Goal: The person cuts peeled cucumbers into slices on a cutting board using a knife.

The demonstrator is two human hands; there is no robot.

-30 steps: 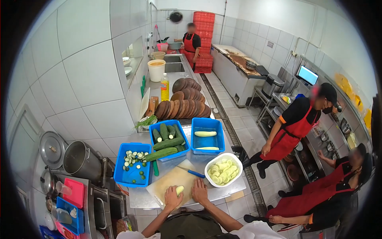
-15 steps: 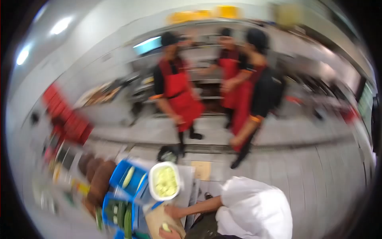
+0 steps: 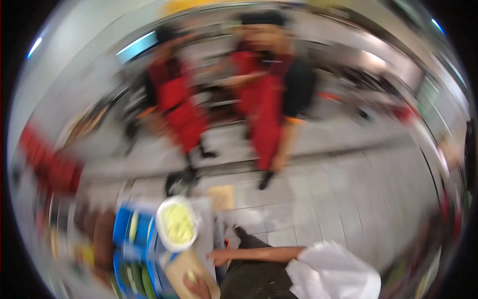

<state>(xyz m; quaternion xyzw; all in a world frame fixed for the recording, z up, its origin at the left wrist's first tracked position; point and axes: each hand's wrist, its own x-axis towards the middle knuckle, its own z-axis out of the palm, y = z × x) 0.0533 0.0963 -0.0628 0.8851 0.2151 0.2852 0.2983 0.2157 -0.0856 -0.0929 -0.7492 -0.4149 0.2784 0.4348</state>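
My left hand (image 3: 198, 287) is at the bottom, over a tan cutting board (image 3: 178, 273), its fingers closed around a pale green vegetable piece (image 3: 191, 275), cucumber or zucchini. My right hand (image 3: 219, 257) reaches in from the right to beside the board's edge. Its fingers look curled; blur hides what they hold. Just beyond the board stands a white tub (image 3: 162, 234) of cut pale green pieces (image 3: 178, 222). Left of it, a blue crate (image 3: 119, 223) holds peeled lengths (image 3: 133, 226). Below that, another blue crate (image 3: 118, 264) contains dark green long vegetables (image 3: 146, 280).
People in red aprons (image 3: 261, 109) (image 3: 180, 117) stand across the tiled floor (image 3: 318, 199), before kitchen counters. Red crates (image 3: 52, 164) are stacked at left. Brown sacks (image 3: 99, 231) stand beside the blue crates. A dark bag-like item (image 3: 178, 184) lies beyond the tub.
The view has swung right and down, so the room shifts left. My right hand has moved from over the board to its edge. My left hand still holds the vegetable piece.
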